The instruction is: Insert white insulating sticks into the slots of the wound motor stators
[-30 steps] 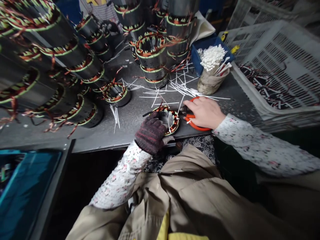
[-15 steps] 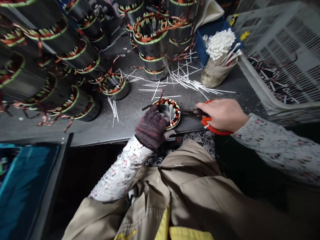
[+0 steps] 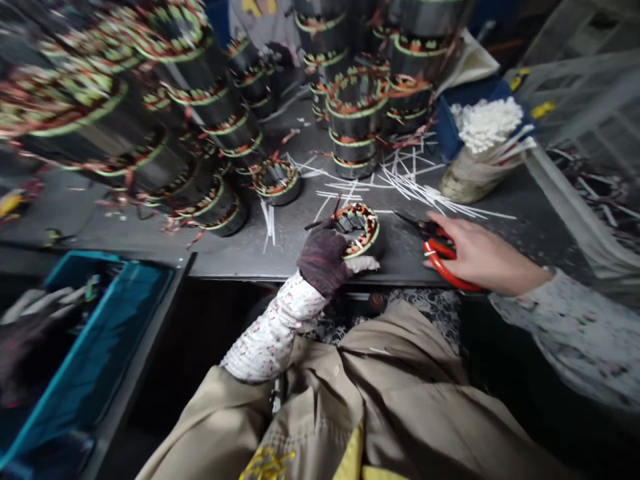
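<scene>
- The grey workbench [image 3: 240, 247] ran across the middle of the frame, crowded at the upper left and top centre with stacked wound stators [image 3: 210, 107]; white sleeve strips [image 3: 400, 180] lay scattered at centre right beside a cup of white sticks [image 3: 480, 153], and a teal bin [image 3: 100, 320] sat at lower left.
- The small stator [image 3: 361, 227] lay at the bench's near edge, just below frame centre.
- The left hand [image 3: 324, 259], in a dark knit glove, was curled against the stator's near left rim, as it had been a second before.
- The right hand [image 3: 480, 257] had drawn away to the right with the red-handled scissors [image 3: 440, 257], its fingers closed loosely around the handles; the blades now lay clear of the stator, so the snip looked finished.
</scene>
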Demonstrator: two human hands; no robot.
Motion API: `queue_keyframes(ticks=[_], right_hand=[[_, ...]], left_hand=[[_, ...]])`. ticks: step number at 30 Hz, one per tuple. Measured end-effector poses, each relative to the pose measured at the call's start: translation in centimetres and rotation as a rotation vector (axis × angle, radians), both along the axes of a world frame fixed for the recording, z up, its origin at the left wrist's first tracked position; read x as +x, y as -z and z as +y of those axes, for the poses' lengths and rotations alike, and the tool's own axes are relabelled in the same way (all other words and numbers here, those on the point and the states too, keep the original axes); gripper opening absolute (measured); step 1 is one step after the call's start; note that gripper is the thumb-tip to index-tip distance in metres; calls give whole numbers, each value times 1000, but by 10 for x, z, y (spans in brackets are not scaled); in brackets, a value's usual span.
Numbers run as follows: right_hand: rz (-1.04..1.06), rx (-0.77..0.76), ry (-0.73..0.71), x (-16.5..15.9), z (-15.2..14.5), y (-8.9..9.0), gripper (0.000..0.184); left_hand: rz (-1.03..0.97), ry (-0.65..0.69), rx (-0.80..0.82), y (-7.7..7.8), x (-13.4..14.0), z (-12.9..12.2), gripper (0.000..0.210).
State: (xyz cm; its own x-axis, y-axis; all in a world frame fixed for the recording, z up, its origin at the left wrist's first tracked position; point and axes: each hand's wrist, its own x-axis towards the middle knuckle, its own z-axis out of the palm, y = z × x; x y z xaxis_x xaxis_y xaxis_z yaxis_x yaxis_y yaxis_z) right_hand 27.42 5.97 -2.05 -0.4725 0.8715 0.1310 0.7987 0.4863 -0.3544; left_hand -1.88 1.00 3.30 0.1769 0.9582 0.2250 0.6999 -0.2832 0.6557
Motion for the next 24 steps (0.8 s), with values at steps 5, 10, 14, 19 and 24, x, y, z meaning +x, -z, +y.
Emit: queue_keyframes(ticks=[5, 10, 14, 19, 24], right_hand=[[199, 214, 109, -3, 8, 53, 60], [232, 259, 117, -6, 5, 63, 57], [230, 293, 119, -6, 5, 62, 54], [235, 353, 100, -10, 4, 63, 47], [234, 400, 109, -14, 3, 62, 42]], left_hand=[[-278, -202, -23, -36, -49, 30, 68], [176, -343, 161, -81, -118, 98, 51], [644, -298, 34, -96, -156, 134, 49], [940, -166, 138, -115, -125, 124, 40], [832, -124, 400, -117, -20, 158, 78]])
